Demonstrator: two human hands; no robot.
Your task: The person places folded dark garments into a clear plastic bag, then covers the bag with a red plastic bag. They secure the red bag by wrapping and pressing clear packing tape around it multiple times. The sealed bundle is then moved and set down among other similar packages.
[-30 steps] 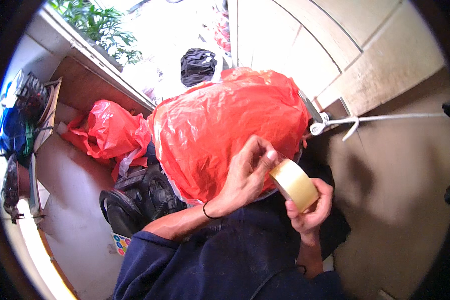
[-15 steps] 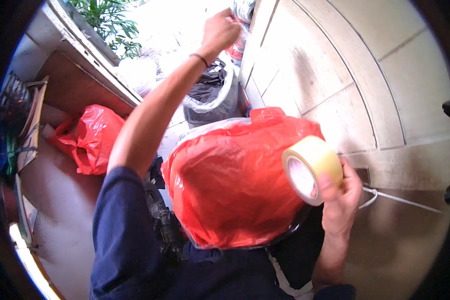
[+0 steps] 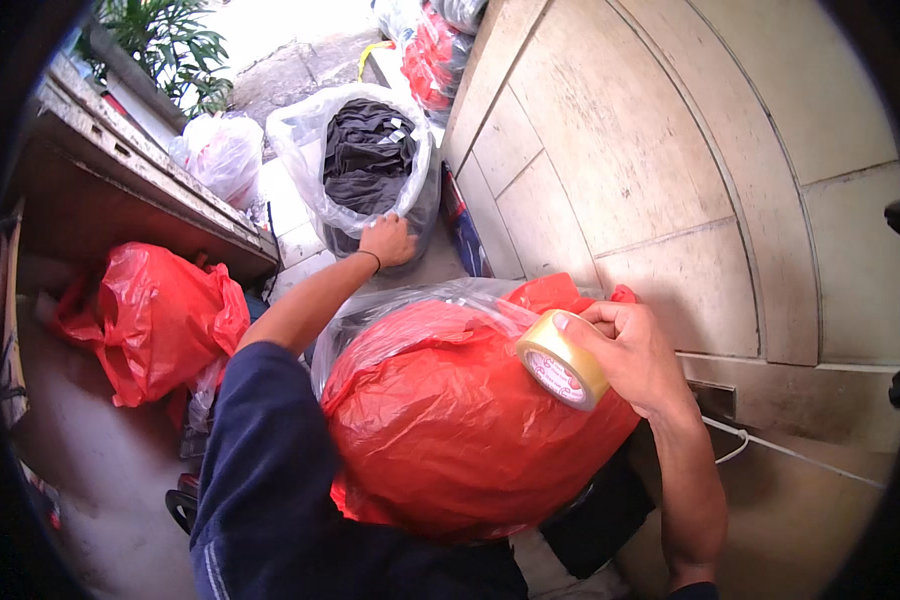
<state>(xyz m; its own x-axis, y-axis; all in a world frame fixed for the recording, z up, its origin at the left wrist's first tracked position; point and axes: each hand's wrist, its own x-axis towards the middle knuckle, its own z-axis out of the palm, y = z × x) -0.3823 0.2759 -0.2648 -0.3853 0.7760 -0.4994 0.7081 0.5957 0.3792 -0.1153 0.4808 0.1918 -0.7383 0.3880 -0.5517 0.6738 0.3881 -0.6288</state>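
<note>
My right hand (image 3: 625,355) grips a wide roll of clear yellowish packing tape (image 3: 562,362), fingers over its top side. The roll is over the right part of a big stuffed red plastic bag (image 3: 470,430), which fills the space before my body. Clear plastic (image 3: 370,312) shows along the far side of that bag. Farther off, my left hand (image 3: 388,240) is closed at the near rim of an open clear plastic bag (image 3: 305,125). What its fingers hold is hidden. Dark folded cloth (image 3: 370,150) is stacked inside that open bag.
At the left lies another red plastic bag (image 3: 150,320), below a worn wooden ledge (image 3: 150,190). A whitish filled bag (image 3: 225,155) is beyond it. On the right stands a tiled wall (image 3: 620,150); a white cord (image 3: 800,455) runs near its foot. A plant (image 3: 160,50) grows far left.
My left hand has come down and nearer, from high up to the open bag's rim. My right hand has shifted left and turned the tape roll. The view has shifted too.
</note>
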